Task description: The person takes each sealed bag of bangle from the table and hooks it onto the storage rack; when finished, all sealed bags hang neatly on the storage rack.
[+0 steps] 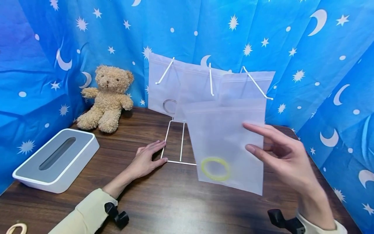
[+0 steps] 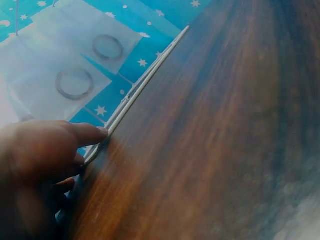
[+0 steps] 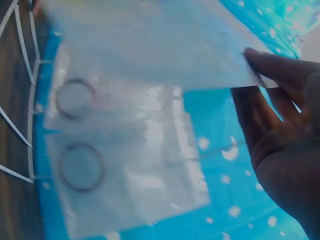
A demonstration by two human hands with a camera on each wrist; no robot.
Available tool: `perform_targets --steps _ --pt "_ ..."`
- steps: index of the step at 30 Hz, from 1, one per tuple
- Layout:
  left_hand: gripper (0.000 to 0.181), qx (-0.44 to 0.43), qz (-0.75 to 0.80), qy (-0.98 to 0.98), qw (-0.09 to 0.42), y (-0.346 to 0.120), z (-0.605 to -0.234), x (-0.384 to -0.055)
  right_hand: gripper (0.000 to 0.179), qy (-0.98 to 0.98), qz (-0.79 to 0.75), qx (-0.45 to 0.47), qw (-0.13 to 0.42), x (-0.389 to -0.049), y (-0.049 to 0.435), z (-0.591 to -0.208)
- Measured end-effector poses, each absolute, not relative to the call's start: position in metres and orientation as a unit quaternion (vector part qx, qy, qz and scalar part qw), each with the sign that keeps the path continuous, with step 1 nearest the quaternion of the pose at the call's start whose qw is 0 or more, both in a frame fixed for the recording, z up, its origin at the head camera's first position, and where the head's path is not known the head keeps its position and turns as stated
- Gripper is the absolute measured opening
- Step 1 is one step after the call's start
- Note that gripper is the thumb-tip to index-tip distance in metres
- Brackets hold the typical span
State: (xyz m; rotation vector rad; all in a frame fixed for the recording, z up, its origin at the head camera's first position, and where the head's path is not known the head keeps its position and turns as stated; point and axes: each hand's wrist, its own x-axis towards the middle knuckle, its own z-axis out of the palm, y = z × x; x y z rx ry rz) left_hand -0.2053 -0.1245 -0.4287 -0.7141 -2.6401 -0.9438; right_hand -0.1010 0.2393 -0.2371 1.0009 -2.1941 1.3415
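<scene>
My right hand [image 1: 287, 156] pinches the right edge of a frosted white zip bag [image 1: 228, 130], holding it up in front of the rack. A yellow ring [image 1: 215, 169] shows near the bag's lower left corner. Behind it, similar frosted bags [image 1: 166, 74] hang on the prongs of a white wire rack [image 1: 181, 143]. Dark rings [image 3: 81, 167] show on two of them in the right wrist view. My left hand [image 1: 147, 157] rests at the front left corner of the rack's wire base, its fingers extended and touching the rod. The held bag hides part of the rack.
A tan teddy bear [image 1: 108, 97] sits at the back left. Nearer stands a white tissue box with a grey top [image 1: 56, 159]. A beige loop-shaped piece [image 1: 17, 227] lies at the lower left edge. Blue star-patterned cloth [image 1: 187, 29] surrounds the wooden table [image 1: 175, 201].
</scene>
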Motion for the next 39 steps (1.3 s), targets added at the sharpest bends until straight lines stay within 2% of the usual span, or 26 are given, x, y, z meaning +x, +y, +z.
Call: perform_targets --steps 10,30,39 --pt "0.06 -0.245 -0.325 -0.904 0.128 -0.124 -0.429 -0.205 0.057 -0.732 0.563 0.348 0.163 -0.119 0.213 -0.243" --pt "0.06 -0.242 -0.324 -0.905 0.129 -0.125 -0.43 -0.205 0.058 -0.75 0.555 0.324 0.157 -0.137 0.22 -0.251" --pt "0.06 -0.245 -0.319 -0.906 0.129 -0.124 -0.431 -0.206 0.058 -0.747 0.577 0.303 0.131 -0.179 0.228 -0.268"
